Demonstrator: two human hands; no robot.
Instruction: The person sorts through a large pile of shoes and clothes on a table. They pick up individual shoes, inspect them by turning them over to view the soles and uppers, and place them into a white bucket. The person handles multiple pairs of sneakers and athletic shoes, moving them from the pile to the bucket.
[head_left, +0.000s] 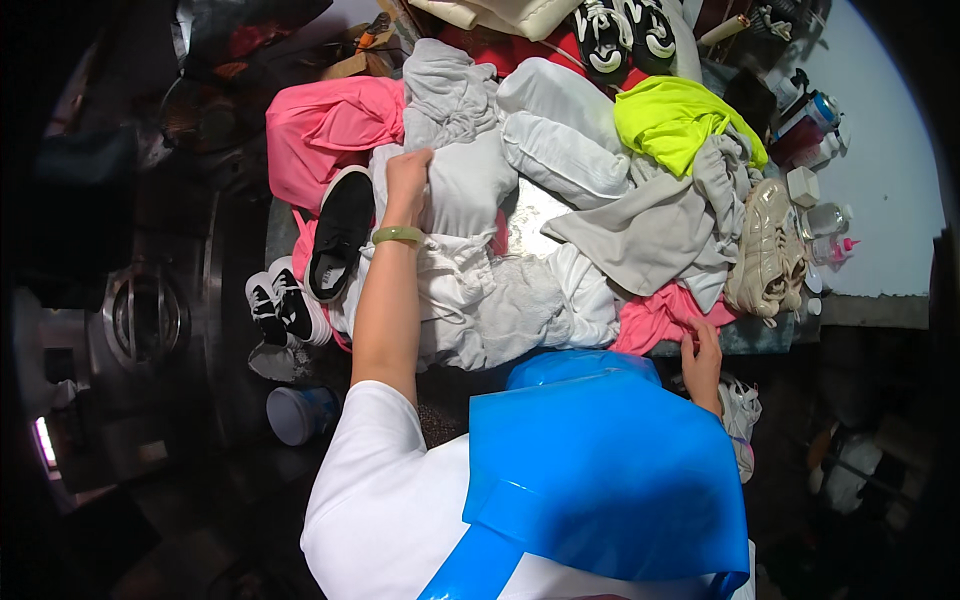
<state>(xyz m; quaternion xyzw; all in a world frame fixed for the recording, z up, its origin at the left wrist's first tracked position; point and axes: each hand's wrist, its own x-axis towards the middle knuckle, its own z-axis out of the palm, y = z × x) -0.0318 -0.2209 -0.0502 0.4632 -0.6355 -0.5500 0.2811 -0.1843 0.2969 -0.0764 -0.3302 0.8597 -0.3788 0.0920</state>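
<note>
My left hand, with a green bangle at the wrist, is curled against a stuffed grey-white cloth bundle. Its fingertips are hidden, so a grip on the fabric cannot be made out. Just left of it a black slip-on shoe with a white sole edge leans on a pink cloth bundle. My right hand hangs at the table's near edge, fingers bent and apart, close by a crumpled pink cloth. Between the hands lie a white drawstring bag and a grey towel-like cloth.
Beyond lie a white stuffed bundle, neon-yellow cloth and a grey cloth. Beige sneakers stand right, near bottles. Small black-and-white sneakers sit at the left edge, above a white bucket.
</note>
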